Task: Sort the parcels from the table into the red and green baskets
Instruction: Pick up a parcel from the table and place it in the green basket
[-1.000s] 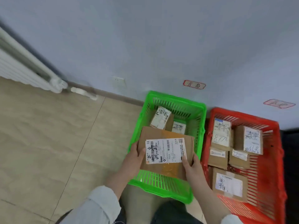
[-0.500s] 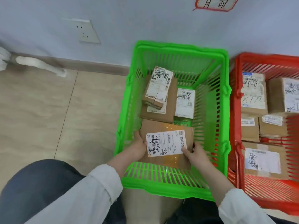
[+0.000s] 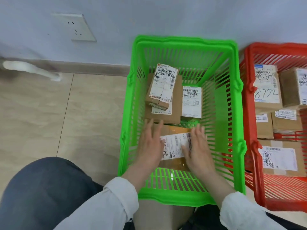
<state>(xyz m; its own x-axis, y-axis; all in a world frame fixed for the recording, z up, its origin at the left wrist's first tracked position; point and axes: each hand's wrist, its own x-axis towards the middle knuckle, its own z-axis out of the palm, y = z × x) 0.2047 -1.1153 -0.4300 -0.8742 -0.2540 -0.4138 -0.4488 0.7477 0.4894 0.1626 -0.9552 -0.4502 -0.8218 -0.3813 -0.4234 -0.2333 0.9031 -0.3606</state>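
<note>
The green basket [image 3: 233, 100] stands on the floor against the wall. A flat brown parcel with a white label [image 3: 175, 146] lies in its near end. My left hand [image 3: 150, 143] and my right hand [image 3: 198, 146] are over it with fingers straight, flanking the label; both look blurred. Whether they touch the parcel I cannot tell. Farther in the basket lie a small upright-labelled box [image 3: 162, 85] on a larger brown box [image 3: 176, 105], and a flat white-labelled parcel [image 3: 191, 102]. The red basket [image 3: 249, 90] stands to the right and holds several labelled boxes.
A wall with a white socket [image 3: 74, 27] rises just behind the baskets. Beige floor tiles [image 3: 66, 117] spread to the left, with a white pipe foot [image 3: 31, 69] at the skirting. My knees in dark trousers [image 3: 41, 193] are at the bottom.
The parcel went down into the near end of the green basket. My hands, which held its edges, have let go and now lie flat over it.
</note>
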